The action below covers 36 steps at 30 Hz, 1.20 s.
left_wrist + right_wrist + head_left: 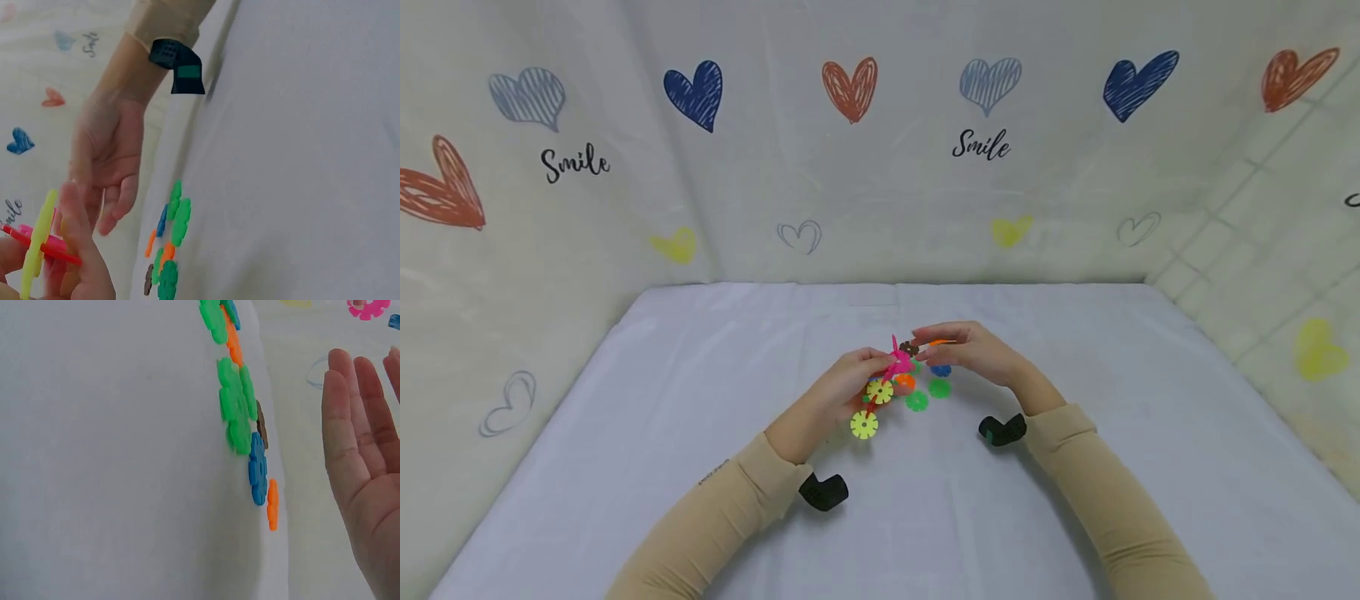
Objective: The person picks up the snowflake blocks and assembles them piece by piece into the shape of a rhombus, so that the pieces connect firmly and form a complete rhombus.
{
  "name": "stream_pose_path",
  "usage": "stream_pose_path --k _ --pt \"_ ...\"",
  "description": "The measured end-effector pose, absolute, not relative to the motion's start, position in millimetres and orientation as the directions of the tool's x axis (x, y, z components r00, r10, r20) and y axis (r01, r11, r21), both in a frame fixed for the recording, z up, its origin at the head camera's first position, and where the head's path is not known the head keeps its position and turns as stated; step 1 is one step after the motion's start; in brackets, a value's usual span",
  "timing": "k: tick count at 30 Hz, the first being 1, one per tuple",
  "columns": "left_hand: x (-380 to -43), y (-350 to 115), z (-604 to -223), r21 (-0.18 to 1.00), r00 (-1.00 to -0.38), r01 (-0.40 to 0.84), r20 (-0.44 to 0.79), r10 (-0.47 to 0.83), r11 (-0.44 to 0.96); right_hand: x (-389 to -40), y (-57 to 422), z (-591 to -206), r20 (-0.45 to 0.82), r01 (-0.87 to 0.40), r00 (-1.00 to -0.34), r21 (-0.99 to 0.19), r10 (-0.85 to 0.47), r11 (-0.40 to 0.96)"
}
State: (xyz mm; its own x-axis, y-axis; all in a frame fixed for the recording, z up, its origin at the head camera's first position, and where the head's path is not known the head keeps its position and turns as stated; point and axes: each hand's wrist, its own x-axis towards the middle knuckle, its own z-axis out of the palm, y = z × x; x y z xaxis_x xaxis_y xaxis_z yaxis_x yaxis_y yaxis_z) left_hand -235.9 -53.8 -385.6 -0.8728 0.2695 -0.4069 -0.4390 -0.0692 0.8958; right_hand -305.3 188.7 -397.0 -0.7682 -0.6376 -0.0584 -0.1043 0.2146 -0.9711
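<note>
My left hand grips a joined string of slotted plastic snowflake discs above the table. In it are a pink disc, a red disc seen edge-on, and two yellow discs, one hanging lowest. The thumb lies by the pink disc. To the right, my right hand holds nothing, its fingers extended toward the pink disc. In the right wrist view those fingers are nearly straight. Part of the string is hidden by the left hand.
Loose discs lie on the white cloth beneath the hands: several green ones, a blue one, a brown one and orange ones. Black wrist-worn pieces jut from both cuffs. A heart-printed curtain stands behind.
</note>
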Motion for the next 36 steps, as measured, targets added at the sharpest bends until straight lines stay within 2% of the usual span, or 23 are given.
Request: stream_pose_path --k 8,12,26,36 --pt "-246 -61 -388 0.877 -0.877 -0.455 -0.412 0.249 -0.154 -304 197 -400 -0.206 -0.17 -0.77 -0.846 -0.604 0.506" --pt "-247 -64 -388 0.874 -0.877 -0.455 -0.406 0.256 -0.173 -302 193 -399 -0.243 -0.219 -0.762 -0.775 -0.6 0.592" --pt "-253 -62 -387 0.814 -0.883 -0.456 -0.363 0.298 -0.359 -299 188 -393 -0.29 -0.264 -0.762 -0.677 -0.579 0.687" --pt "-251 -53 -393 0.828 -0.895 -0.427 -0.329 0.301 -0.364 -295 188 -393 -0.287 -0.248 -0.789 -0.661 -0.544 0.708"
